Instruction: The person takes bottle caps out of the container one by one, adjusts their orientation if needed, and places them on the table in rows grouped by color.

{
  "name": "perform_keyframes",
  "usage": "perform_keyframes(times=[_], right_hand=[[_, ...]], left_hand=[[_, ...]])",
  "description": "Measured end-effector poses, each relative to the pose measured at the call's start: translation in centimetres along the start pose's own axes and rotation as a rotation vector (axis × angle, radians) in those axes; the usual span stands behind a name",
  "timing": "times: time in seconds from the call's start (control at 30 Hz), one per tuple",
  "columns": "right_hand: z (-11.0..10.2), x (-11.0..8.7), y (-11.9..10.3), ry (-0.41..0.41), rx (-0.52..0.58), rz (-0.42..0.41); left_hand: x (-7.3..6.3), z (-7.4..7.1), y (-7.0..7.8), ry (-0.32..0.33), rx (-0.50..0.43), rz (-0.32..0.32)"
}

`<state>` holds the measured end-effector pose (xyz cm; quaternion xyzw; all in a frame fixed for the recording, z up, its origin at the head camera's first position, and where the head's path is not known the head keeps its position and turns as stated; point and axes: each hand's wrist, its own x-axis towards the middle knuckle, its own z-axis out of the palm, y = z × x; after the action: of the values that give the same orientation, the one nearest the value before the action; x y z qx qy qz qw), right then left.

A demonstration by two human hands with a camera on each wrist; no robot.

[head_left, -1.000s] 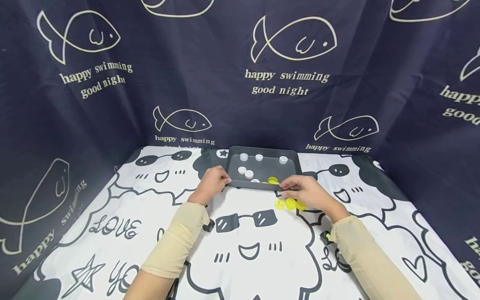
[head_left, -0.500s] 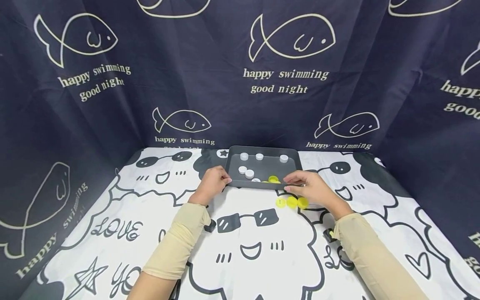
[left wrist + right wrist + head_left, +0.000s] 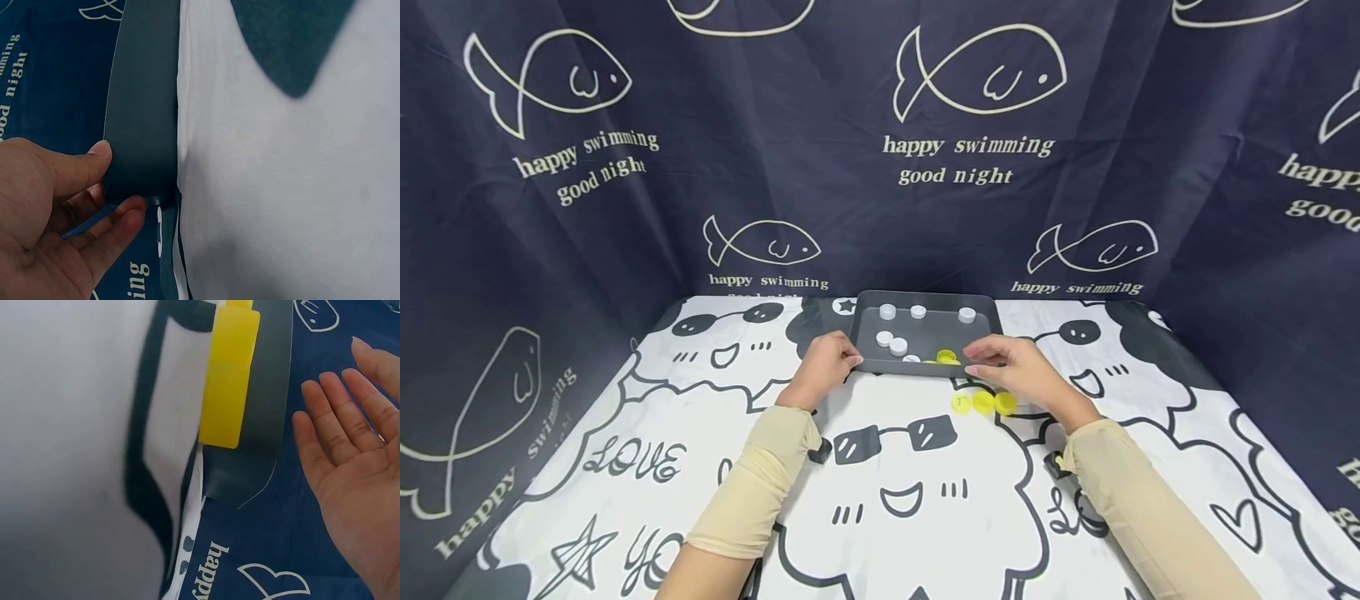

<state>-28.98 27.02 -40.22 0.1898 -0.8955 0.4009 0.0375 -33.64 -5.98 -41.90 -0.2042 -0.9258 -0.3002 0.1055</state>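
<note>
A dark grey rectangular tray point(image 3: 936, 333) lies at the far side of the table. My left hand point(image 3: 826, 367) pinches its near left corner; in the left wrist view the thumb of that hand point(image 3: 56, 212) lies at the rim, with fingertips around the corner. Several white caps point(image 3: 898, 347) are scattered inside the tray. Yellow caps point(image 3: 946, 356) gather along its near wall. My right hand point(image 3: 1026, 371) hovers by the near right corner, holding nothing, its fingers extended in the right wrist view. In front of the tray, three yellow caps point(image 3: 983, 402) sit in a row on the cloth.
A white cloth point(image 3: 895, 542) with black cartoon drawings covers the table. Behind and at both sides hangs a dark blue curtain point(image 3: 850, 192) printed with fish and lettering, close to the tray's far edge.
The right hand has drawn slightly back from the yellow caps at the tray's near wall and risen a little. The left hand keeps its grip on the corner. The caps keep their places.
</note>
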Motion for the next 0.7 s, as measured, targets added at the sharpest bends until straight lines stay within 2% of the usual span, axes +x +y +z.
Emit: perform_keyframes(times=[0.23,0.4,0.6,0.7], right_hand=[[-0.2,1.0,-0.3,0.002,0.005,0.019],[-0.3,2.1,-0.5,0.003,0.0,-0.015],[0.0,3.0,-0.2,0.013,-0.031,-0.021],[0.2,3.1,0.1,0.003,-0.044,-0.019]], left_hand=[[0.0,-0.1,-0.1,-0.011,0.0,-0.008],[0.1,-0.2,-0.3,0.005,0.003,-0.012],[0.2,-0.2,-0.4,0.005,0.002,0.024],[0.1,-0.1,-0.3,-0.005,-0.003,0.02]])
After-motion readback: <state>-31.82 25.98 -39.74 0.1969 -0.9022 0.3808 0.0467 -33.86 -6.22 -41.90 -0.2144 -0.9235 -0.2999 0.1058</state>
